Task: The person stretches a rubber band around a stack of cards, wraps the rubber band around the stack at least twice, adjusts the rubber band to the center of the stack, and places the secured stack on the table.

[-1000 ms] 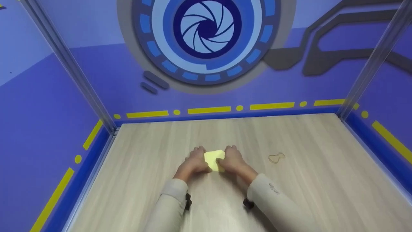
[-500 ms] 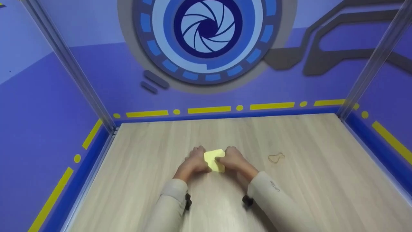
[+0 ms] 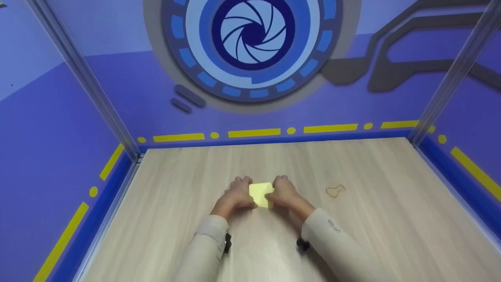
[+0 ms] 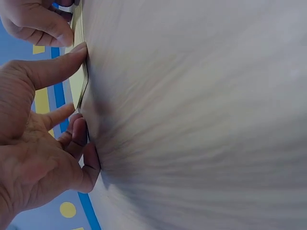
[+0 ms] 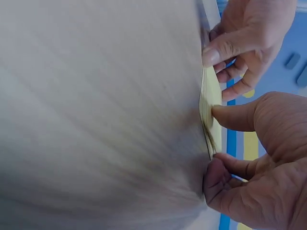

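A small stack of yellow paper sheets [image 3: 259, 195] lies low over the table between both hands. Its layered edge shows in the left wrist view as a thin yellow stack [image 4: 78, 88], slightly bowed. My left hand [image 3: 236, 196] grips the left side, its thumb at the near edge and other fingers toward the far side. From the right, my right hand [image 3: 286, 194] holds the stack, thumb over the top near the right edge. In the right wrist view the sheets [image 5: 209, 98] spread a little apart near the right fingers [image 5: 218, 184].
A tan rubber band [image 3: 336, 191], twisted in a loose loop, lies on the wood-grain table [image 3: 188, 172] to the right of the hands. Blue printed panels [image 3: 117, 86] with metal corner posts [image 3: 84, 74] wall in the back and sides.
My right thumb has slid back from the middle of the top sheet toward its right edge. The stack's outline looks squarer than before. The rubber band stays where it was.
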{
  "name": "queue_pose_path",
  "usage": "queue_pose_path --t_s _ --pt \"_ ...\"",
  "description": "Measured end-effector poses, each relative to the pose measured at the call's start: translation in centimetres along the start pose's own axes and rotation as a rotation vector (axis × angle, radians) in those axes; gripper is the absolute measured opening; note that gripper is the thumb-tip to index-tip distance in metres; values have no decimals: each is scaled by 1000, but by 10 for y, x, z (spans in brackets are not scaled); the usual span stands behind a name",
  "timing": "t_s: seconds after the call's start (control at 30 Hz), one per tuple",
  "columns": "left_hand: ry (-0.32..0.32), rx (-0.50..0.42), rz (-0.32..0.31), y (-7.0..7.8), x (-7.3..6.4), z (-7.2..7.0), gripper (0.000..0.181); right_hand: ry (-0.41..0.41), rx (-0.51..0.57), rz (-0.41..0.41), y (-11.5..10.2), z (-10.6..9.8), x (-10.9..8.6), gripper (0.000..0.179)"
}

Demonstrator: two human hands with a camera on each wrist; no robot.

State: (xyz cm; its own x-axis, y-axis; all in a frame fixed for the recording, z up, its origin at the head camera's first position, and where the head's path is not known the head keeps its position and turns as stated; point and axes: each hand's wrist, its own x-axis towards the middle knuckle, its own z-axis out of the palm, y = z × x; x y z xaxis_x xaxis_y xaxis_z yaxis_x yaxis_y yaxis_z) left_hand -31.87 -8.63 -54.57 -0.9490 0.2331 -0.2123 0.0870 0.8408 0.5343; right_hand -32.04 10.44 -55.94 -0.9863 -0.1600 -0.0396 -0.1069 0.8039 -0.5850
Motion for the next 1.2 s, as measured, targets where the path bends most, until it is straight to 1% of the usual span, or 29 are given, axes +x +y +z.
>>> queue_pose_path --t_s 0.07,0.2,0.3,0.4,0.47,0.63,0.67,0.73,0.9,0.93,1.0,1.1,1.2 --pt "-12 20 30 0 2 -2 76 -12 14 1 1 -1 2 40" --pt "-40 62 99 1 6 -6 68 -38 24 -2 1 -3 3 40" --pt "-54 73 132 -1 9 -6 65 -53 38 5 1 -3 3 43" --pt "-62 52 147 -2 10 -5 67 -72 61 21 3 -1 3 47" --pt "-70 16 152 -3 11 -4 70 -76 77 26 4 -1 3 48" --pt "-94 -58 151 -3 9 -4 73 -77 119 38 5 -3 3 43" --pt "-94 -59 153 -3 9 -4 74 -79 124 43 4 -3 3 42" --pt "-85 -32 161 -4 10 -3 72 -75 123 47 4 -3 3 42" --pt "-25 65 212 -8 13 1 69 -56 106 73 0 -4 0 54" --pt "-16 67 221 -9 14 1 70 -53 104 77 -1 -4 0 56" --pt "-7 63 236 -10 14 1 73 -47 99 89 -2 -5 0 54" --pt "-19 36 246 -11 14 1 79 -44 91 97 -2 -5 1 48" --pt "-33 28 253 -11 13 -1 79 -44 105 111 -3 -6 2 48"
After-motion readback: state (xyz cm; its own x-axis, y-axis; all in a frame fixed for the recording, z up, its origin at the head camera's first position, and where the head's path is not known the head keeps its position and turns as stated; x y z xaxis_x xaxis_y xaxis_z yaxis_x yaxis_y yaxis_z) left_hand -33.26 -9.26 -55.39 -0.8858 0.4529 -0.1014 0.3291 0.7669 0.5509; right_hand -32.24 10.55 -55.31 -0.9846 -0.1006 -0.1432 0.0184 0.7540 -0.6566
